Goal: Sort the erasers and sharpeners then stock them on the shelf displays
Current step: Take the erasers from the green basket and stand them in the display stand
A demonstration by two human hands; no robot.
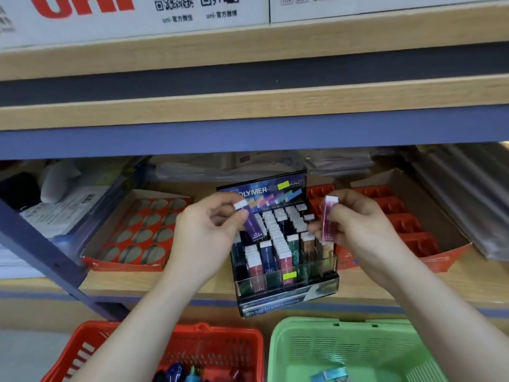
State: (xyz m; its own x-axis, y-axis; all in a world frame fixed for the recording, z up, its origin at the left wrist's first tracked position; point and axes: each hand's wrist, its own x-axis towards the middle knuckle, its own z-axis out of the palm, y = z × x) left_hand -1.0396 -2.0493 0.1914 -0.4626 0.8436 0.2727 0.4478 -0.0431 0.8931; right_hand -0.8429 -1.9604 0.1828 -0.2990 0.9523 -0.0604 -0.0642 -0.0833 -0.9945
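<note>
A black eraser display box [286, 293] stands on the wooden shelf, holding several rows of slim erasers with white tips. My left hand [203, 232] pinches a purple-sleeved eraser [252, 224] above the box's left rows. My right hand [358, 224] pinches a pink-sleeved eraser [328, 219], held upright over the box's right side. A red basket [220, 351] below holds several coloured items that may be sharpeners. A green basket [358, 351] holds a couple of blue-wrapped pieces [330, 373].
A red cardboard tray [137, 230] with oval holes sits left of the box. Another red tray [407, 224] in a cardboard carton sits to the right. Plastic-wrapped packs lie behind. A blue metal shelf post [55, 260] slants at left, and a shelf beam [248, 133] runs overhead.
</note>
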